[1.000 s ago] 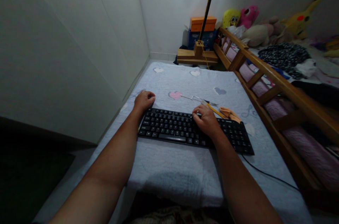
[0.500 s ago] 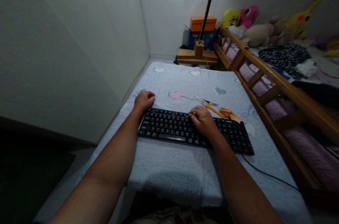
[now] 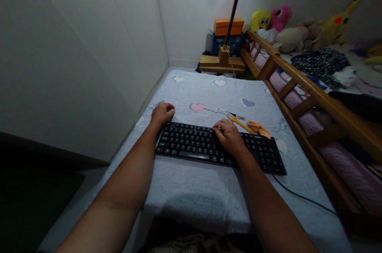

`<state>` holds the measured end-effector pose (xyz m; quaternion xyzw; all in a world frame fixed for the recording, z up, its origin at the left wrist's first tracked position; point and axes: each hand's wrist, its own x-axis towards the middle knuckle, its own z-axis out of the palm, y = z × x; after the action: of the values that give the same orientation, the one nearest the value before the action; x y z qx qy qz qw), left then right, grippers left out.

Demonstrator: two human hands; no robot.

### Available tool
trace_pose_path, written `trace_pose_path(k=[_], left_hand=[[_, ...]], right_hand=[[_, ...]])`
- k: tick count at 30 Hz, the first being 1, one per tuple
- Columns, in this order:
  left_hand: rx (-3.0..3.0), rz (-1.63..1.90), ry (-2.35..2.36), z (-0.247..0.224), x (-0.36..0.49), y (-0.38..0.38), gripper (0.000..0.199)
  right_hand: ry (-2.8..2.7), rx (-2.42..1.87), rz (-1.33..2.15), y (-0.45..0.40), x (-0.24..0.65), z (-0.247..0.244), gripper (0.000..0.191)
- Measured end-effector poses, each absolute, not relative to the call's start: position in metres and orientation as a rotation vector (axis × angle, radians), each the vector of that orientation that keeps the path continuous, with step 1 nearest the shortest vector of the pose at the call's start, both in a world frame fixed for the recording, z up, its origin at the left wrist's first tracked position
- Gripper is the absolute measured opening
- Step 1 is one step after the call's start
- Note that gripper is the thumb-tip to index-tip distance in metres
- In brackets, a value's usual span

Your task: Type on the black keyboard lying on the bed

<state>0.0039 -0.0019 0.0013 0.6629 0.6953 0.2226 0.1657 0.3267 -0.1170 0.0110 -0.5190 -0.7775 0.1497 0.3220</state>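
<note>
A black keyboard (image 3: 191, 141) lies across the light blue, heart-patterned cover. My left hand (image 3: 162, 113) rests beside its far left corner, fingers curled in, with nothing visible in them. Over the right-middle keys, my right hand (image 3: 228, 135) pinches a thin cotton swab (image 3: 212, 130), its white tip pointing left at the upper key rows; most of it is hidden by the fingers. Just beyond the keyboard lie a white stick (image 3: 210, 109), a thin metal tool (image 3: 222, 110), a yellow-handled brush (image 3: 240, 122) and a folded orange-tan cloth (image 3: 259, 128).
The keyboard's cable (image 3: 301, 197) runs off to the right. A wooden bed rail (image 3: 316, 89) borders the right side, with plush toys behind it. At the far end stand a wooden base (image 3: 222, 61) with a dark pole and an orange box (image 3: 229, 26). A pale panel wall is left.
My right hand and the cotton swab have shifted very slightly over the keys. My left hand and the keyboard stay in place.
</note>
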Motion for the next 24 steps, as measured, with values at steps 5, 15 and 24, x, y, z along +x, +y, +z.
trace_pose_path(k=[5, 15, 24], left_hand=[[1.896, 0.638, 1.983, 0.0000, 0.0039, -0.0016, 0.023], [1.896, 0.604, 1.992, -0.0005, 0.0039, -0.0009, 0.027], [1.932, 0.584, 1.974, -0.0036, 0.0008, 0.0011, 0.028]], right_hand=[[-2.026, -1.361, 0.401, -0.1165, 0.3266, 0.0109, 0.019], [-2.019, -1.381, 0.382, -0.1146, 0.3278, 0.0097, 0.019], [-2.034, -1.410, 0.358, -0.1125, 0.3283, 0.0058, 0.018]])
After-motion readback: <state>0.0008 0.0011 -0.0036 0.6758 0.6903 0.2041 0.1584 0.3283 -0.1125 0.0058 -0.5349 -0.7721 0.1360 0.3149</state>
